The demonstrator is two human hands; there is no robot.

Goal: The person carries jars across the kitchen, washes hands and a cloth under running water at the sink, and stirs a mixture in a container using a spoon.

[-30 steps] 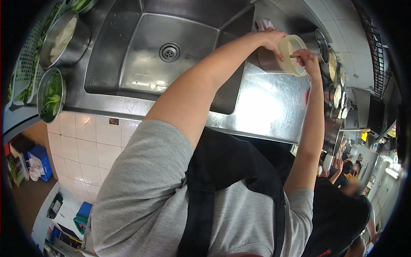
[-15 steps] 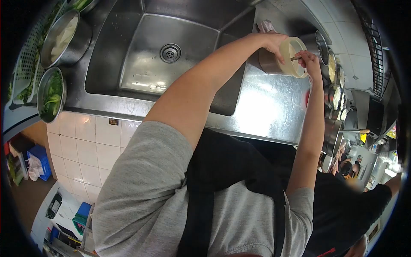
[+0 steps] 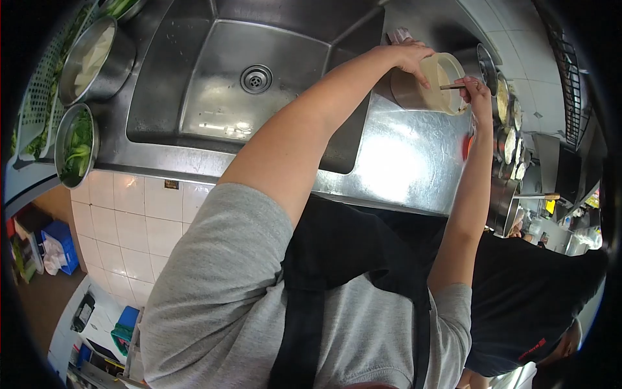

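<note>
A cream-coloured translucent plastic tub (image 3: 435, 102) is tilted with its mouth towards the right, above the steel counter beside the sink. My left hand (image 3: 413, 59) grips the tub's upper side near the rim, thumb along the wall. At the tub's mouth, my right hand (image 3: 478, 96) is closed around a thin stick-like utensil (image 3: 452, 86). The utensil's tip points into the tub, and its kind cannot be made out. What the tub holds is unclear from here.
The steel sink (image 3: 256, 152) lies left of the tub. A pot of pale pieces (image 3: 123, 65) and a bowl of greens (image 3: 79, 146) stand at far left. Several pans (image 3: 507, 142) line the right side. A co-worker in black (image 3: 538, 292) is close at my right.
My right hand has shifted slightly right and down with the utensil, drawing it partly outward. The tub has barely moved. The co-worker at right has come closer and bent lower.
</note>
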